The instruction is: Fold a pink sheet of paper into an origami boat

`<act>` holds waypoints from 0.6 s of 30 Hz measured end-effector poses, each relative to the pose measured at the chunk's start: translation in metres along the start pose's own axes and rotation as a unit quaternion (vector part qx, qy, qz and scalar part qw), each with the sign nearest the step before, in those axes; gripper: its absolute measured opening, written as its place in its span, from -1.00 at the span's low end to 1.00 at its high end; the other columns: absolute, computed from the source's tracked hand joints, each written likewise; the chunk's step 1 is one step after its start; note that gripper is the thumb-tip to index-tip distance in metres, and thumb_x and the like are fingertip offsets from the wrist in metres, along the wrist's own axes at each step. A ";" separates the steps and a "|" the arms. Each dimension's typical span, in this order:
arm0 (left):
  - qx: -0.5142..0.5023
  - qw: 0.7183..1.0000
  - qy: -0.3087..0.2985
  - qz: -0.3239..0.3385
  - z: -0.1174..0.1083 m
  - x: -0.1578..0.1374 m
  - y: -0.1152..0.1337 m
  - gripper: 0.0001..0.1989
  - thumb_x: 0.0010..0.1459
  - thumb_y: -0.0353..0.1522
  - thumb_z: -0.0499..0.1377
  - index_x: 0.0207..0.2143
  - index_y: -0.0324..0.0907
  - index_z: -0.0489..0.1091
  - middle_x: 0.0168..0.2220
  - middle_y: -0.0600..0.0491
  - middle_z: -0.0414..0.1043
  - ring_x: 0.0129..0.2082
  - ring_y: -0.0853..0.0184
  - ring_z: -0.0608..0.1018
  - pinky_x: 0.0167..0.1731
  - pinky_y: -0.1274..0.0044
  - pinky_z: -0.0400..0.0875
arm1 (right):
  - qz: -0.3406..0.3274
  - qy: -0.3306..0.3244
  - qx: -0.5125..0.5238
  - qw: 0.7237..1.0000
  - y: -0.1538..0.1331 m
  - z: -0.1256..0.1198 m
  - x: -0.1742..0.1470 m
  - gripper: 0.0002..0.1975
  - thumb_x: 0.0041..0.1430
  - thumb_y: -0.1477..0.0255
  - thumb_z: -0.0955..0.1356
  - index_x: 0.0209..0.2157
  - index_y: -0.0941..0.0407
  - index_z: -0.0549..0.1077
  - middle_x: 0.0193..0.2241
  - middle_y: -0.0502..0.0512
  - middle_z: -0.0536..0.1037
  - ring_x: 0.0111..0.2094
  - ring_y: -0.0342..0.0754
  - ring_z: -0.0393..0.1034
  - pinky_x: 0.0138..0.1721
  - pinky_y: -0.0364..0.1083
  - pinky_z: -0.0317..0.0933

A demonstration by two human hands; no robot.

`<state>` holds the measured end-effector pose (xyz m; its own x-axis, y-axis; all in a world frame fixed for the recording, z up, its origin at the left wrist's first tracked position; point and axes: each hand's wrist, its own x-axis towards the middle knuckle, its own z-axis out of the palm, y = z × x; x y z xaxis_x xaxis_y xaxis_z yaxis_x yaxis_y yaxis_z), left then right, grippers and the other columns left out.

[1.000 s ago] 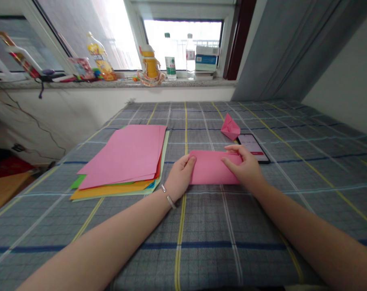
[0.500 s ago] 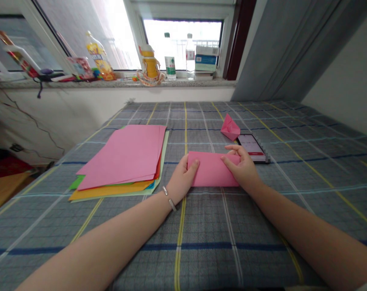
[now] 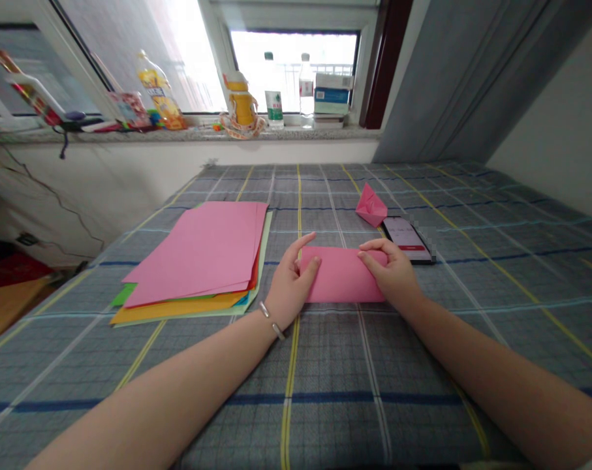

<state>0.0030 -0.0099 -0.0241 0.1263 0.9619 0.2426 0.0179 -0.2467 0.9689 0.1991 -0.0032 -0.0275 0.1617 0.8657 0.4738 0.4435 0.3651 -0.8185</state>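
Between my two hands is a folded pink sheet of paper (image 3: 343,277), a wide rectangle just above the plaid cloth. My left hand (image 3: 292,277), with a silver bangle at the wrist, grips its left end, thumb on the front face and index finger raised past the top edge. At the other end my right hand (image 3: 391,266) pinches the upper right part between thumb and index finger. Behind the right hand lies a phone (image 3: 406,236) with its screen lit. A folded pink paper shape (image 3: 371,206) with a pointed top stands beside the phone.
To the left, a stack of coloured paper (image 3: 202,251) has pink sheets on top. Grey plaid cloth (image 3: 335,365) covers the surface. Along the windowsill (image 3: 192,135) stand a yellow bottle (image 3: 159,91), a yellow cup (image 3: 241,104), two clear bottles and some boxes (image 3: 331,98).
My left index finger has lifted from behind the paper and now points up past its top edge. The right-hand fingers have drawn in closer to the paper's top edge.
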 end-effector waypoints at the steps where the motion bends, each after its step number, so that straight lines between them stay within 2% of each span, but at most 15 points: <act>1: 0.008 1.000 -0.001 0.008 0.000 0.000 0.000 -0.56 0.15 -0.25 0.14 0.08 -0.09 0.23 -0.49 0.14 0.34 -0.61 0.46 0.32 -0.60 0.62 0.21 | 0.003 0.001 0.000 1.000 -0.001 0.000 0.000 -0.85 0.03 0.30 0.38 -0.38 0.07 0.45 -0.37 0.02 0.52 -0.26 0.00 0.39 -0.09 0.05 0.21; 6: 0.044 0.998 0.024 0.038 -0.001 0.000 -0.002 -0.78 0.17 -0.27 0.12 -0.13 -0.13 0.31 -0.42 0.13 0.33 -0.54 0.46 0.33 -0.52 0.62 0.24 | 0.005 -0.005 0.004 1.000 -0.003 0.000 -0.001 -0.85 0.03 0.29 0.39 -0.38 0.07 0.46 -0.38 0.02 0.53 -0.27 -0.01 0.40 -0.11 0.04 0.22; 10: 0.080 0.994 0.046 0.054 -0.001 0.001 -0.002 -0.82 0.16 -0.30 0.12 -0.18 -0.15 0.32 -0.33 0.09 0.35 -0.42 0.41 0.38 -0.40 0.60 0.28 | -0.002 -0.005 0.002 1.000 -0.004 -0.001 -0.001 -0.86 0.04 0.29 0.38 -0.40 0.06 0.45 -0.38 0.01 0.52 -0.27 -0.01 0.39 -0.11 0.04 0.23; 18: 0.088 0.993 0.054 0.049 -0.002 0.001 -0.004 -0.82 0.16 -0.29 0.11 -0.18 -0.14 0.30 -0.30 0.09 0.33 -0.34 0.36 0.39 -0.29 0.55 0.29 | -0.006 -0.005 -0.001 1.000 -0.002 0.000 -0.001 -0.85 0.05 0.28 0.38 -0.38 0.06 0.45 -0.36 0.02 0.52 -0.25 0.00 0.39 -0.09 0.05 0.22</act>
<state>0.0015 -0.0079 -0.0275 0.0286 0.9369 0.3485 0.1857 -0.3476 0.9191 0.1983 -0.0045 -0.0260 0.1469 0.8650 0.4799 0.4463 0.3750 -0.8126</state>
